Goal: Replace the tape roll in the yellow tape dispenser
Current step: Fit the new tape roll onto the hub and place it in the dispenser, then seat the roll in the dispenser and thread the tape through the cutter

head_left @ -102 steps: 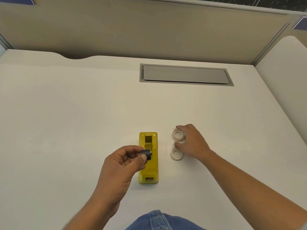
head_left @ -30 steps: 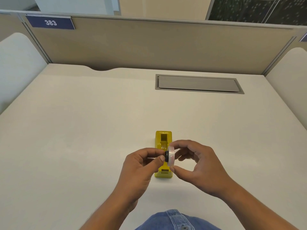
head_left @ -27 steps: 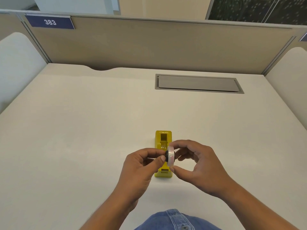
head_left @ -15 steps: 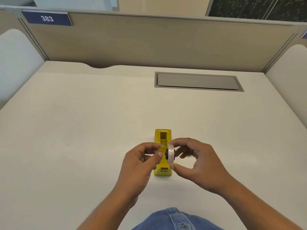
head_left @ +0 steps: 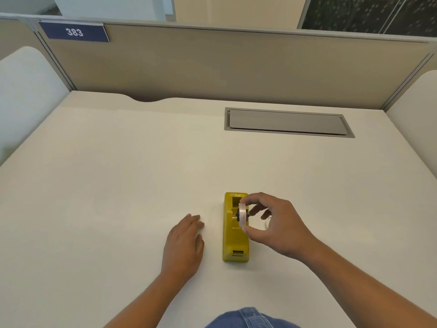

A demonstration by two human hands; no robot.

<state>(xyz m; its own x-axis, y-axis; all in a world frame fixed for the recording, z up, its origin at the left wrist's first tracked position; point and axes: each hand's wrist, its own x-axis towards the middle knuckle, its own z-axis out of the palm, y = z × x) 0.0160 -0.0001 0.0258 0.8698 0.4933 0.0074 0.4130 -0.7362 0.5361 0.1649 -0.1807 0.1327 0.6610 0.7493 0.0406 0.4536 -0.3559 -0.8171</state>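
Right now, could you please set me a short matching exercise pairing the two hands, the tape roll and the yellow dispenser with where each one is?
Things:
1. left hand
2. right hand
3. tape roll
4. yellow dispenser

Places or states:
A. standing on the desk between the hands
B. pinched upright, a black hub through its middle
C. flat on the desk, empty
D. raised above the dispenser, holding something

Pairs: 1-C, 2-D, 3-B, 4-A

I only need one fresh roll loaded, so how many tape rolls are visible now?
2. One tape roll sits on a dark hub, pinched by the right hand over the yellow dispenser. A second, mostly hidden, shows as a clear edge behind that hand's fingers.
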